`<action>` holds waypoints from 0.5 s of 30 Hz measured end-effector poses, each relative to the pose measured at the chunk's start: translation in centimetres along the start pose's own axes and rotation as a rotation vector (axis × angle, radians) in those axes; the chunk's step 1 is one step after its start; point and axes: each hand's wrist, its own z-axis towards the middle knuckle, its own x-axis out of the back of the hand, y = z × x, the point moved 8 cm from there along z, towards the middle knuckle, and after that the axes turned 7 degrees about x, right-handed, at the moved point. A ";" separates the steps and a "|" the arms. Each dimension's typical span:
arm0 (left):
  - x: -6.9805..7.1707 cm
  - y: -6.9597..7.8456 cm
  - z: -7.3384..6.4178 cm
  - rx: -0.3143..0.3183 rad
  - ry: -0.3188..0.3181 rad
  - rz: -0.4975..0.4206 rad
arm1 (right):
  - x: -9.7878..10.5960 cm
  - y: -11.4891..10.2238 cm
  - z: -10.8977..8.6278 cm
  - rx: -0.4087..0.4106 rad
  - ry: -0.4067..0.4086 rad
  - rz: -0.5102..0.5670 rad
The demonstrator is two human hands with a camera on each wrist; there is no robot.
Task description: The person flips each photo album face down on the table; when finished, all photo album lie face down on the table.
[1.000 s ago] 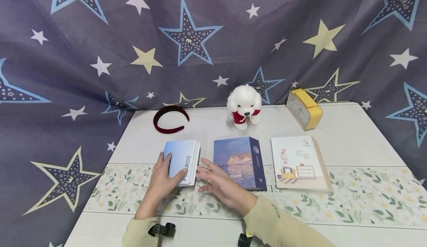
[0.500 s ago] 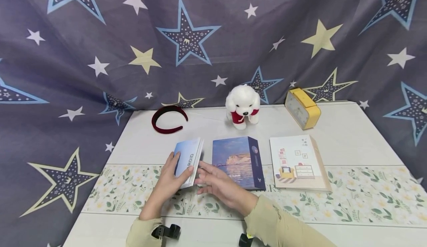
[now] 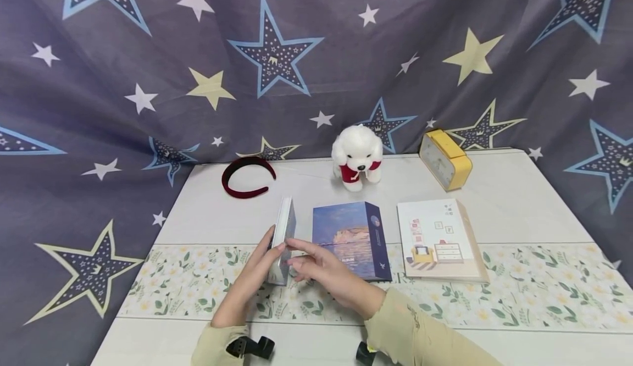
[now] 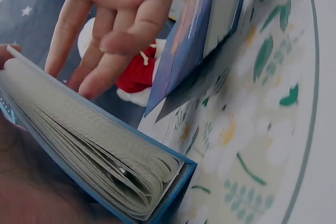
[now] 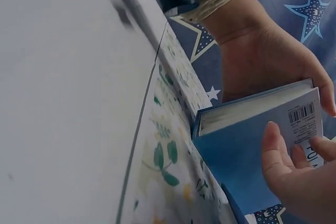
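Observation:
A light-blue album (image 3: 284, 220) marked POLAROID stands on edge on the table, its page edges facing up. My left hand (image 3: 249, 278) grips it from the left, thumb over the upper edge and fingers behind the far cover. On the other side, my right hand (image 3: 328, 272) holds its fingers loosely extended, the tips at or very near the back cover; contact is hard to tell. The right wrist view shows a barcode on that cover (image 5: 231, 161). In the left wrist view, thick page edges (image 4: 100, 135) show between the covers.
A dark-blue photo album (image 3: 341, 228) with a cliff picture lies right of my right hand, and a white illustrated album (image 3: 440, 239) further right. Behind are a dark-red headband (image 3: 229, 182), a white plush dog (image 3: 358, 151) and a yellow clock (image 3: 447, 160). A starry curtain (image 3: 316, 113) hangs behind the table.
The light-blue album has turned from lying tilted with its front cover up to standing on edge. My left hand has moved right with it; the right hand stays close beside it.

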 end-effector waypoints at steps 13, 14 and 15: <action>-0.4 -0.4 0.1 0.024 -0.028 -0.178 | 0.0 -0.2 0.7 0.116 -0.019 -0.356; -0.2 -0.5 0.1 0.032 -0.019 -0.187 | 0.1 -0.1 0.7 0.116 -0.018 -0.392; 0.0 -0.6 0.0 0.038 -0.007 -0.194 | 0.1 0.0 0.8 0.112 -0.018 -0.426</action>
